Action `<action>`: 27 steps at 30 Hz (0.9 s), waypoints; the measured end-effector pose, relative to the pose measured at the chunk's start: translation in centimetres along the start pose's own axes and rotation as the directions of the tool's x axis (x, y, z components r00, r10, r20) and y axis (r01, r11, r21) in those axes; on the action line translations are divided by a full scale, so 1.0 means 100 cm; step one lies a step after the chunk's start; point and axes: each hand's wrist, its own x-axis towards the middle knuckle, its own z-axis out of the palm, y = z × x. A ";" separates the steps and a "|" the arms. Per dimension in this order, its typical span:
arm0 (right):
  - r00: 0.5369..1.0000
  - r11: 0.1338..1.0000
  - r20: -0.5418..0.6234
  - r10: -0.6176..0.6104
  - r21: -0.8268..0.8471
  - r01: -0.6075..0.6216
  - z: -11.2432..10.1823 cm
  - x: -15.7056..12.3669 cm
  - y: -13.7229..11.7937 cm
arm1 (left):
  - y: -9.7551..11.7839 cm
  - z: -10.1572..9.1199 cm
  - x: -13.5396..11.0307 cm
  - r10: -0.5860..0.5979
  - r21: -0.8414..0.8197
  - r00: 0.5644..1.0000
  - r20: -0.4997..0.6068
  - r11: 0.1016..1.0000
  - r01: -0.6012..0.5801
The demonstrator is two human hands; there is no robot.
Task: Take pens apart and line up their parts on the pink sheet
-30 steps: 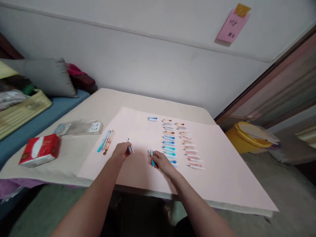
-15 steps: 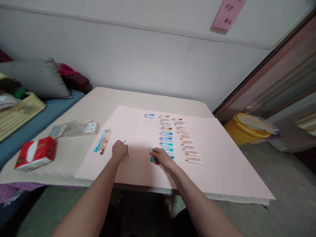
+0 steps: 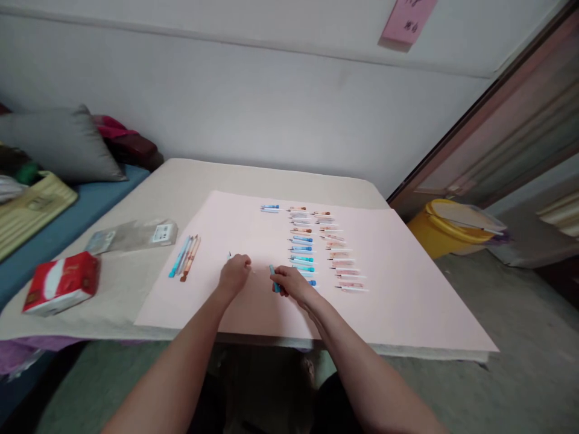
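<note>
My left hand (image 3: 235, 275) is closed on a white pen part, whose dark tip (image 3: 230, 255) pokes out above my fingers. My right hand (image 3: 292, 283) is closed on a blue pen cap (image 3: 272, 276). Both hands hover close together over a large pink sheet (image 3: 407, 313) on the table. Just right of my right hand lie two columns of pens: blue ones (image 3: 302, 248) and orange ones (image 3: 339, 259). A few whole pens (image 3: 184, 257) lie at the sheet's left edge.
A red tissue pack (image 3: 61, 283) and a clear plastic packet (image 3: 131, 235) lie on the beige table (image 3: 199, 175) at left. A grey cushion (image 3: 63, 141) sits on a blue bed. A yellow bin (image 3: 447, 232) stands on the floor at right.
My left hand moved right, toward my right hand, so the two pen parts are now close together. The view tilted down slightly.
</note>
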 end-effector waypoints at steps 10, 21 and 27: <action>0.999 0.999 0.028 -0.019 -0.027 0.019 -0.001 -0.010 -0.006 | 0.021 0.024 -0.002 0.026 -0.203 0.999 0.023 0.979 -0.021; 0.983 0.965 0.064 -0.170 -0.192 0.179 0.002 -0.012 -0.014 | 0.027 -0.008 -0.009 0.031 -0.915 0.950 0.309 0.281 0.289; 0.982 0.963 0.063 -0.181 -0.193 0.189 0.002 -0.010 -0.013 | 0.035 -0.012 -0.013 0.020 -0.911 0.945 0.327 0.270 0.310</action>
